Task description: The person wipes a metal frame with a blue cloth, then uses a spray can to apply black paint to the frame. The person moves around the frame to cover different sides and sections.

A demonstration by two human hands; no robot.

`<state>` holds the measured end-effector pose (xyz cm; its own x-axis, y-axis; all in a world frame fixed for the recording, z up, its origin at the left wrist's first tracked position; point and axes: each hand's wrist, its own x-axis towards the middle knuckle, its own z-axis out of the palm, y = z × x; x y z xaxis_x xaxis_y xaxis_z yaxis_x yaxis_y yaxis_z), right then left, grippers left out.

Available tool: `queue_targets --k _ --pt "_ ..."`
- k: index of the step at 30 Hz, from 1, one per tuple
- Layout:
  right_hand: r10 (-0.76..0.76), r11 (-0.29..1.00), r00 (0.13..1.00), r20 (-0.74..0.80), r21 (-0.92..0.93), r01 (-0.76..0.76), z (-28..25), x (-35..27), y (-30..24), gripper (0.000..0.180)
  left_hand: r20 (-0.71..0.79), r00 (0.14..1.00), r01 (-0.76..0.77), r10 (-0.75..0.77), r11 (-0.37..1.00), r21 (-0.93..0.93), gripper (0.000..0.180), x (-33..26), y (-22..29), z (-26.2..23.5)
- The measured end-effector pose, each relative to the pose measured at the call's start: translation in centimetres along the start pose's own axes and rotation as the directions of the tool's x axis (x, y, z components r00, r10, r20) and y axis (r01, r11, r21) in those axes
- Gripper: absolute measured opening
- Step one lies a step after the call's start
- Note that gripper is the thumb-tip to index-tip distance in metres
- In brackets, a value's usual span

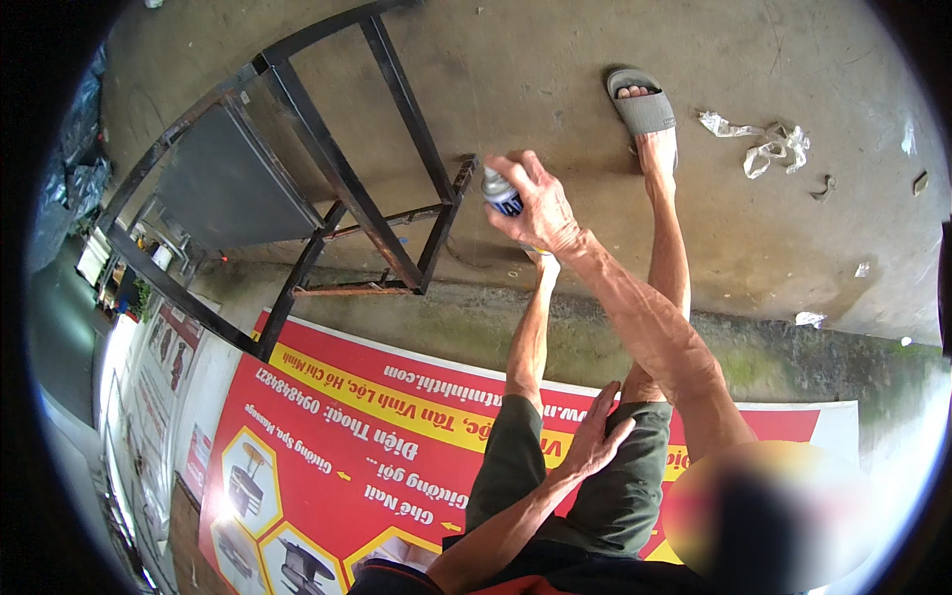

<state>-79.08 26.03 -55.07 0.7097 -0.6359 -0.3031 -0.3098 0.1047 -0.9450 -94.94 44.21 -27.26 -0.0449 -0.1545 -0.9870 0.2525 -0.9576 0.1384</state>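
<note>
My right hand [543, 210] is wrapped round a spray can [502, 192] with a silver top and a blue-and-white body. A finger bends over the can's top, slightly blurred. Just left of the can stands a dark metal frame [332, 169] made of square tubes, with rusty-looking patches along some bars. The can is close to the frame's near end, apparently not touching it. My left hand [597, 441] lies on my right knee with its fingers stretched out, holding nothing.
A flat grey panel [223, 178] sits within the frame's far side. Blue plastic sheeting [79, 178] is at the left rim. Crumpled whitish strips [778, 144] lie on the concrete floor [793, 248]. Below spreads a red and yellow printed sign [327, 426].
</note>
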Motion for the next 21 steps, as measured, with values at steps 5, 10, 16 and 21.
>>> queue_targets --k 5,10,16,21 --pt "0.026 0.997 0.965 0.263 -0.074 -0.006 1.3 -3.2 2.4 0.076 0.092 0.993 -0.086 0.074 0.987 0.133 0.115 0.2 1.7 1.4" --pt "0.199 0.973 0.937 0.288 -0.173 -0.154 1.9 -3.9 4.5 0.079 0.102 0.994 -0.063 0.046 0.984 0.169 0.115 0.6 1.8 1.8" --pt "0.04 0.997 0.927 0.374 -0.078 -0.011 1.8 -2.9 3.6 0.082 0.107 0.994 -0.057 0.038 0.981 0.188 0.115 0.8 1.6 2.1" --pt "0.201 0.957 0.928 0.315 -0.266 -0.117 2.2 -1.1 4.8 0.085 0.115 0.992 -0.081 0.059 0.977 0.195 0.114 0.8 1.6 2.1"
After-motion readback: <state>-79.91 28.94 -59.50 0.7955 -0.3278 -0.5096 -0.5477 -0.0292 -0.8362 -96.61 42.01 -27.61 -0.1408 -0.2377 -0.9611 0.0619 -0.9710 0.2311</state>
